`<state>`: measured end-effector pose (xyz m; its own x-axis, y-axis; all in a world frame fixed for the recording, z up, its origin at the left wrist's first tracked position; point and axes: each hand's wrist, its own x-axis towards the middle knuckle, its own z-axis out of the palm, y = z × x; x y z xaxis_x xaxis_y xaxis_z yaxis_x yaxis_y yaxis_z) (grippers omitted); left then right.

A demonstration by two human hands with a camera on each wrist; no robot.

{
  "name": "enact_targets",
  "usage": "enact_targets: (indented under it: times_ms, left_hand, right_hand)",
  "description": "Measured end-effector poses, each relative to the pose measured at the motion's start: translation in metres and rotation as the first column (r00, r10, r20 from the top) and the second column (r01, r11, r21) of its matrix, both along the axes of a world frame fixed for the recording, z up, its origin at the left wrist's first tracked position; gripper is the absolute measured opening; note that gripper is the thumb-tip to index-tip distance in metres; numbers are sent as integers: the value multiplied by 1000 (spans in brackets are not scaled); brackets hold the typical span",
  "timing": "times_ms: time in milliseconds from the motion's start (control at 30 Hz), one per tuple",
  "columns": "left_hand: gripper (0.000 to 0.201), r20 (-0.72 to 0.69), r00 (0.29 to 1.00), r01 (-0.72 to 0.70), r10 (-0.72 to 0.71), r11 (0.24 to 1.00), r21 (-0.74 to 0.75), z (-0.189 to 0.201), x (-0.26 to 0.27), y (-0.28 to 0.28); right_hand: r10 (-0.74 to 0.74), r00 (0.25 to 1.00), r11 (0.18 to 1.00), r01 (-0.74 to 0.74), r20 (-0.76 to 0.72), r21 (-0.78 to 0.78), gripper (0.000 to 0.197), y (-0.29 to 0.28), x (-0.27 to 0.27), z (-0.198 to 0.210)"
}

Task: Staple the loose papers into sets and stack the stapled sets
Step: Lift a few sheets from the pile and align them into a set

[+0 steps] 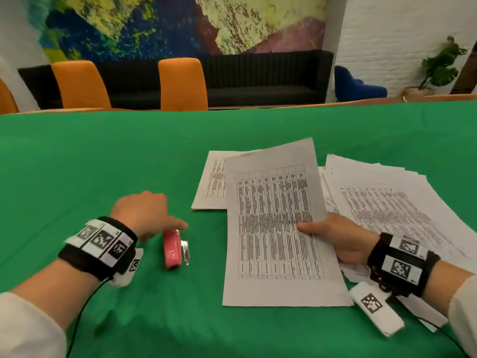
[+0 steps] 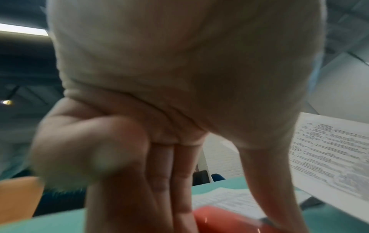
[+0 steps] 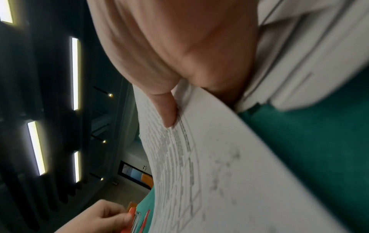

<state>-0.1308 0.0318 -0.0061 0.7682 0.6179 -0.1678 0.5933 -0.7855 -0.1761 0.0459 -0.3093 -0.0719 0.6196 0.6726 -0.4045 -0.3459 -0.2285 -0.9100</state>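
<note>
Papers point(image 1: 276, 223) pinched in my right hand point(image 1: 343, 239), red stapler point(image 1: 172, 248) under my left hand point(image 1: 144, 213).

I am holding the printed set lifted over the green table point(image 1: 90, 164), thumb on top and fingers beneath. My left fingers point(image 2: 179, 181) are reaching down onto the stapler, touching it but not yet curling round it. More stacks are lying behind point(image 1: 210, 182) and to the right point(image 1: 387, 202).
</note>
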Motion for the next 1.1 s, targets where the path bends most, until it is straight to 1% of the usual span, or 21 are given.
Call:
enact_targets:
  times_ms: [67,133,200,233,267,333,400,433,500,600,667,700,767,833,867,933,967,1000,1033,1067,1100]
  left_hand:
    - [58,0,1000,-11,11,994,-111,-7,3,-1]
    - [51,14,1000,-5,9,968,-252,-11,7,-2]
    - [42,51,998,43,-27,935,-353,-13,13,-2]
    - [39,72,996,82,-59,923,-375,-14,16,-3]
    - [39,90,990,133,-106,916,-379,-15,19,-4]
    - [47,88,973,230,-213,897,-377,-16,21,-7]
    - [56,12,964,247,-267,873,-420,-14,20,-10]
    - [56,-37,960,233,-278,865,-444,-12,19,-10]
    - [48,-94,949,223,-300,853,-473,-10,19,-11]
    - [43,-117,925,290,-362,869,-400,-10,19,-11]
    - [42,-89,914,338,-395,866,-369,-8,20,-9]
    - [42,-54,910,361,-411,850,-383,-4,19,-8]
    - [43,64,904,401,-424,782,-477,8,19,-7]
    - [45,204,899,427,-388,668,-609,25,21,-5]
    - [47,262,892,444,-367,615,-651,34,22,-4]
    - [56,380,876,482,-297,559,-674,53,23,-3]
    - [65,463,857,506,-226,539,-674,60,25,-2]
    - [71,566,815,541,-124,511,-668,65,28,0]
    - [70,676,737,598,7,458,-657,68,33,2]
    - [62,762,626,670,170,383,-636,67,39,4]
    - [51,786,505,736,357,296,-608,64,47,5]
  right_hand:
    - [14,1000,1000,-14,11,6,32,-1,0,1]
    - [30,999,1000,-30,24,1,32,-1,-1,1]
    - [30,999,1000,-30,38,-1,32,-1,-1,0]
    - [32,998,999,-32,46,-3,32,-1,-1,0]
    - [36,998,999,-35,52,-5,32,-1,-1,0]
    - [40,998,999,-40,57,-9,32,-2,-2,1]
    - [39,998,999,-39,57,-6,32,-2,-2,2]
    - [37,998,999,-37,60,-5,32,-2,-2,1]
    - [34,997,999,-33,66,-8,32,-2,-2,1]
    - [41,997,999,-40,71,-15,31,-1,-3,2]
    - [44,996,999,-43,71,-18,32,-2,-3,2]
    - [43,996,999,-41,73,-20,33,-2,-3,1]
    - [42,996,999,-39,82,-28,35,-2,-2,1]
    - [43,995,999,-40,89,-34,34,-1,-3,1]
    - [39,995,999,-36,91,-37,33,-1,-4,0]
    - [33,995,999,-29,95,-38,31,0,-5,1]
    - [33,995,999,-30,95,-36,31,0,-5,1]
    - [35,995,999,-32,94,-35,31,0,-6,2]
    - [36,995,999,-33,93,-35,31,0,-6,2]
    - [37,995,999,-34,91,-34,30,0,-6,2]
    - [40,995,999,-37,90,-30,30,0,-7,2]
